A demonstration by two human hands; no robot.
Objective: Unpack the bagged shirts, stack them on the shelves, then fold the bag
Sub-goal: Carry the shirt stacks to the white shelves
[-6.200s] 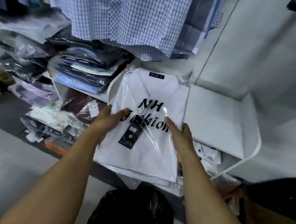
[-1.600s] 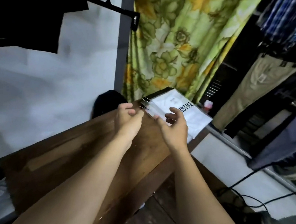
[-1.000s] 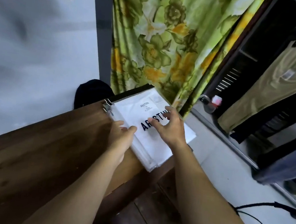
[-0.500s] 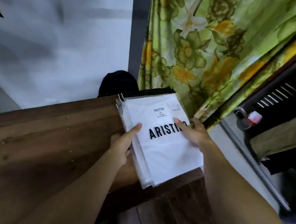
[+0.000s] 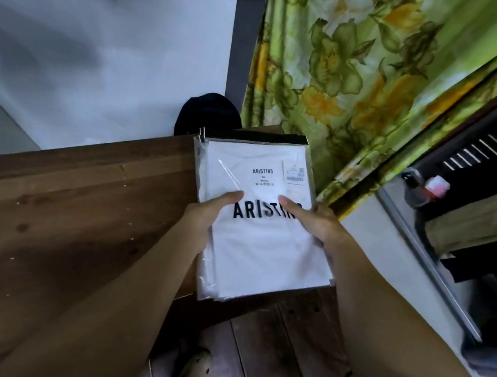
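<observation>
A stack of white folded shirts in clear zip bags (image 5: 261,247), the top one printed ARISTINO in black, is held over the right end of a brown wooden table (image 5: 57,213). My left hand (image 5: 205,217) grips the stack's left edge, thumb on top. My right hand (image 5: 315,222) grips the right edge, thumb lying across the printed letters. The fingers of both hands are hidden under the stack. The stack's near end sticks out past the table edge.
A green and yellow floral curtain (image 5: 383,63) hangs behind the table. A white wall (image 5: 102,42) is on the left, with a black round object (image 5: 209,113) behind the table. A dark rack with hanging clothes (image 5: 485,200) is at right. Wooden floor (image 5: 276,350) lies below.
I turned from the shelves to the wooden table and took the ARISTINO stack by both sides. Since half a second ago the stack has come nearer and turned straighter toward me.
</observation>
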